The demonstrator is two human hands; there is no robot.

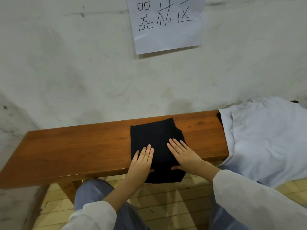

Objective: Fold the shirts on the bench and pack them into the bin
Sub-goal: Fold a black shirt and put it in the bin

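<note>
Flat, fingers straight, the left hand (142, 161) and right hand (184, 155) press the folded black fabric shirt (156, 135); best smooth toward twelve o'clock, keeping edges square.

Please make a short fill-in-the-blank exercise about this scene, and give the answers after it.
1. The left hand and the right hand press flat on the folded shirt, whose colour is ___.
2. The pale shirt is draped over the ___ end of the bench.
3. The paper sign hangs on the ___ above the bench.

Answers: black; right; wall
</note>
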